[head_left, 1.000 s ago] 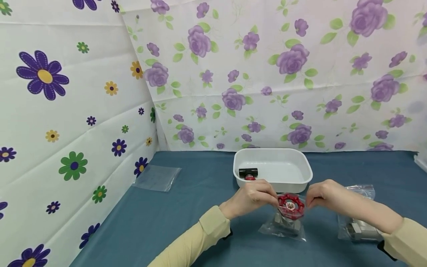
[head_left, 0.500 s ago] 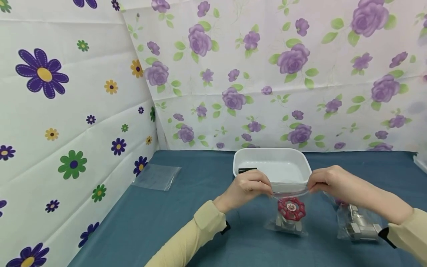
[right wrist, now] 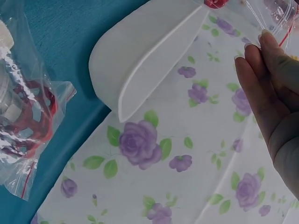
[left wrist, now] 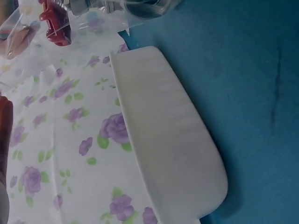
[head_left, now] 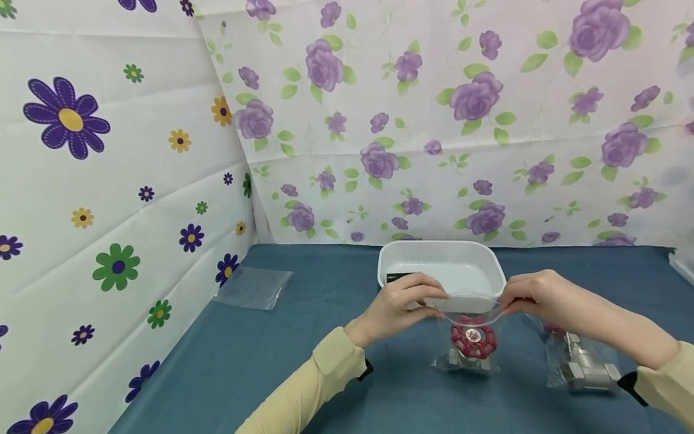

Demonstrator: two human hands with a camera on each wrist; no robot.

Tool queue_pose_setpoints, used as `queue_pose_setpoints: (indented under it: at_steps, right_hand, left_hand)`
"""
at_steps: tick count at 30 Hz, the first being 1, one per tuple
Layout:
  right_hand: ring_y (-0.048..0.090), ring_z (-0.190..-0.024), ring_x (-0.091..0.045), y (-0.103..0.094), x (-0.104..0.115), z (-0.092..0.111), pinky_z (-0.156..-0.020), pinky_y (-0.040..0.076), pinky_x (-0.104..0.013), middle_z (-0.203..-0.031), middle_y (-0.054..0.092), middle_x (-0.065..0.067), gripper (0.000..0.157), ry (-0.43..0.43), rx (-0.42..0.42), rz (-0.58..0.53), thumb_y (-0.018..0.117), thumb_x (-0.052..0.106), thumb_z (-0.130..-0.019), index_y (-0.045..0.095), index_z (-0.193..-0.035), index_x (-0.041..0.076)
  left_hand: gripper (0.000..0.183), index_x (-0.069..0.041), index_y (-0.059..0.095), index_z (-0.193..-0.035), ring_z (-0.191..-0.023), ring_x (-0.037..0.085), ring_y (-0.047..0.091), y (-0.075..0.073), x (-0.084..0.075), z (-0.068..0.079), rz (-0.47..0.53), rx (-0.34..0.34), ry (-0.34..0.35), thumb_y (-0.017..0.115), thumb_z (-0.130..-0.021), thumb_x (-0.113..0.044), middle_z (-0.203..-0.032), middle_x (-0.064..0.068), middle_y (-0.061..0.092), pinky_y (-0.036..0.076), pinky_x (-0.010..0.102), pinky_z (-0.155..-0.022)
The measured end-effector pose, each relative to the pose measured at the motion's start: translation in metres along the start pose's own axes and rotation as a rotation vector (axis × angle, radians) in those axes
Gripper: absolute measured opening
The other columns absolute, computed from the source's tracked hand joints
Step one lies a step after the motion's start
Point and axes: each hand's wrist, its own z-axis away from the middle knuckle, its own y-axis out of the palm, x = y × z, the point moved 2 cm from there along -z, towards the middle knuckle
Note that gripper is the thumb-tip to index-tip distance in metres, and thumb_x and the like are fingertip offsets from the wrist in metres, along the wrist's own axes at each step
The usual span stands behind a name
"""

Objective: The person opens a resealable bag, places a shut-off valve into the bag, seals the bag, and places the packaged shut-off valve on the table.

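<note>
A clear zip bag point(head_left: 440, 363) stands upright on the table with a metal gate valve inside, its red handwheel point(head_left: 473, 342) facing up. The bag's mouth is spread into an oval. At its left corner my left hand point(head_left: 398, 304) holds the rim, index finger raised apart from the thumb. My right hand point(head_left: 534, 292) pinches the right corner between thumb and fingers, seen also from the side in the right wrist view. The left wrist view shows part of the red handwheel point(left wrist: 57, 23) through the film. Most of the valve's body is below the wheel.
Behind the hands stands a white tray point(head_left: 496, 265) holding a black part, partly hidden by my left hand. A second bagged valve point(head_left: 588, 367) lies at right, under my right forearm. An empty flat bag point(head_left: 255, 287) lies at left, near flowered cloth walls.
Both hands have risen and pulled the bag upright, lifting its mouth above the handwheel. Within the last half second my left thumb and index finger have spread, and the mouth has opened wider.
</note>
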Motion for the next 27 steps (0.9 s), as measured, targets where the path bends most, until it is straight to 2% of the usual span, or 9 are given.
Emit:
queue_pose_setpoints:
  at_steps: [3, 5, 7, 10, 13, 16, 22, 27]
  right_hand:
    - [0.055, -0.064, -0.001, 0.000, -0.001, 0.000, -0.051, 0.043, -0.013, -0.081, 0.058, 0.012, 0.036, 0.012, 0.001, -0.006, 0.073, -0.010, -0.066, 0.064, -0.081, 0.020]
    - [0.055, -0.065, -0.001, 0.000, -0.001, 0.001, -0.051, 0.044, -0.013, -0.081, 0.058, 0.013, 0.035, 0.024, 0.002, -0.011, 0.072, -0.010, -0.066, 0.064, -0.081, 0.020]
    - [0.056, -0.065, -0.001, 0.000, -0.002, 0.001, -0.051, 0.044, -0.014, -0.081, 0.058, 0.013, 0.034, 0.036, 0.003, -0.015, 0.072, -0.010, -0.067, 0.064, -0.082, 0.020]
    - [0.056, -0.065, -0.002, 0.000, -0.003, 0.001, -0.050, 0.045, -0.015, -0.081, 0.058, 0.013, 0.035, 0.043, 0.003, -0.017, 0.072, -0.010, -0.067, 0.064, -0.083, 0.021]
    - [0.056, -0.066, -0.002, -0.001, -0.004, 0.001, -0.050, 0.045, -0.016, -0.081, 0.058, 0.013, 0.037, 0.051, -0.001, -0.011, 0.073, -0.009, -0.067, 0.064, -0.083, 0.022]
    - [0.056, -0.066, -0.002, -0.001, -0.006, 0.003, -0.051, 0.045, -0.015, -0.081, 0.058, 0.013, 0.037, 0.051, -0.016, 0.000, 0.073, -0.009, -0.066, 0.064, -0.083, 0.022]
    - [0.057, -0.065, -0.001, -0.001, -0.010, 0.006, -0.053, 0.043, -0.012, -0.080, 0.059, 0.013, 0.035, 0.036, -0.028, -0.002, 0.073, -0.009, -0.065, 0.065, -0.084, 0.019]
    - [0.057, -0.066, -0.001, -0.002, -0.011, 0.006, -0.052, 0.044, -0.013, -0.081, 0.060, 0.013, 0.034, 0.053, -0.017, -0.005, 0.073, -0.008, -0.067, 0.066, -0.085, 0.020]
  left_hand:
    - [0.046, -0.002, 0.053, -0.118, -0.093, 0.011, 0.054, 0.005, 0.000, 0.006, 0.075, 0.009, -0.163, 0.072, -0.076, -0.005, -0.108, 0.008, 0.055, 0.045, 0.015, -0.071]
    - [0.049, -0.003, 0.050, -0.121, -0.096, 0.012, 0.055, 0.010, 0.000, 0.011, 0.124, 0.023, -0.277, 0.071, -0.078, -0.007, -0.108, 0.008, 0.056, 0.045, 0.016, -0.072]
    - [0.044, -0.002, 0.051, -0.121, -0.096, 0.011, 0.056, 0.014, 0.001, 0.014, 0.166, 0.033, -0.374, 0.068, -0.081, -0.009, -0.107, 0.007, 0.059, 0.045, 0.016, -0.072]
    - [0.029, -0.002, 0.059, -0.113, -0.089, 0.005, 0.058, 0.020, 0.001, 0.017, 0.198, 0.014, -0.452, 0.063, -0.085, -0.010, -0.101, 0.005, 0.063, 0.045, 0.015, -0.070]
    - [0.017, -0.001, 0.066, -0.100, -0.079, 0.001, 0.059, 0.022, 0.001, 0.016, 0.225, -0.051, -0.469, 0.062, -0.085, -0.007, -0.093, 0.005, 0.066, 0.047, 0.017, -0.065]
    - [0.011, 0.001, 0.068, -0.092, -0.074, 0.003, 0.061, 0.019, -0.003, 0.012, 0.272, -0.107, -0.458, 0.063, -0.082, -0.001, -0.086, 0.008, 0.066, 0.048, 0.019, -0.062]
    - [0.008, 0.010, 0.067, -0.086, -0.071, 0.008, 0.061, 0.005, -0.017, 0.001, 0.388, -0.137, -0.460, 0.062, -0.081, 0.009, -0.080, 0.016, 0.065, 0.050, 0.025, -0.061]
    - [0.006, 0.013, 0.066, -0.084, -0.068, 0.007, 0.061, 0.002, -0.018, -0.002, 0.456, -0.156, -0.463, 0.061, -0.080, 0.011, -0.077, 0.016, 0.065, 0.051, 0.031, -0.059]
